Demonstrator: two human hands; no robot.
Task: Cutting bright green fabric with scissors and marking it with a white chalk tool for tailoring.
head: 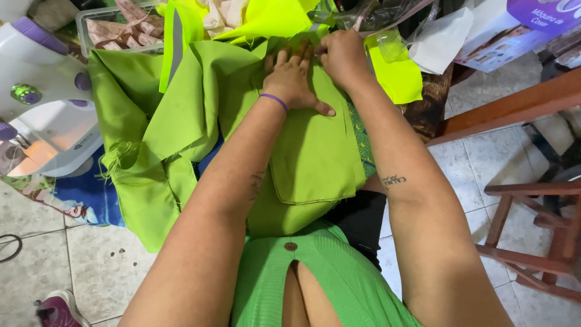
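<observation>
Pressing flat on the lime-green woven fabric piece (308, 151), the left hand (292, 79) lies palm down with fingers (289, 57) spread open, a purple band at its wrist. The right hand (342, 57) sits just beside it at the cloth's upper edge, fingers curled closed and pinching that edge. The fabric drapes across the person's lap and over the cluttered desk (433, 100). A fluorescent yellow garment with a grey reflective stripe (266, 21) lies beyond the hands. A white and purple sewing machine (42, 97) stands well apart at left. A reddish wooden stool (532, 242) stands on the tiled floor (91, 266) at right.
</observation>
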